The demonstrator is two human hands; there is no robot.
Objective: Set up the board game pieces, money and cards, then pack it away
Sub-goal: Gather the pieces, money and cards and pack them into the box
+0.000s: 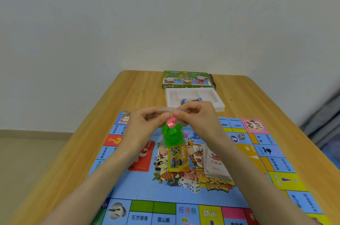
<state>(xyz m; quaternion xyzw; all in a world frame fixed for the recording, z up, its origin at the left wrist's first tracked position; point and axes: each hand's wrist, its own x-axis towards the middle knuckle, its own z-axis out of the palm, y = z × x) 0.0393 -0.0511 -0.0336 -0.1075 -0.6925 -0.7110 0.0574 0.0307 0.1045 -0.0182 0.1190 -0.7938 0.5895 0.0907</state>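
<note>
Pinches the top strip of a small clear bag (172, 135) with both hands, left hand (147, 123) and right hand (195, 116) side by side. Closes thumb and forefinger of each on the plastic, with the fingertips nearly meeting in the middle. Holds the bag in the air above the far half of the game board (139, 184), hanging down between the wrists. Shows through the plastic a bunch of green pieces with a few pink ones on top, near the mouth. Cannot tell whether the mouth is sealed or parted.

Looks down on the board spread flat over the wooden desk (139, 85), covering most of its near part. Finds three lots of cards on the board's middle:
- at the left, a red card deck (141, 160), partly hidden by the left forearm;
- just below the bag, a yellow pack (178, 158);
- at the right, a pale stack of cards (216, 164), beside the right forearm.

Finds two white dice (189, 185) close together, just nearer than the yellow pack. Finds a single die (242, 136) well apart from them, toward the board's far right corner.

Meets, past the board's far edge, a white moulded tray (171, 99) lying on the desk. Sees in it a blue card pack (192, 100), partly hidden behind the right hand. Ends at a green game box (185, 79) just behind the tray, near the desk's far edge and the wall.
</note>
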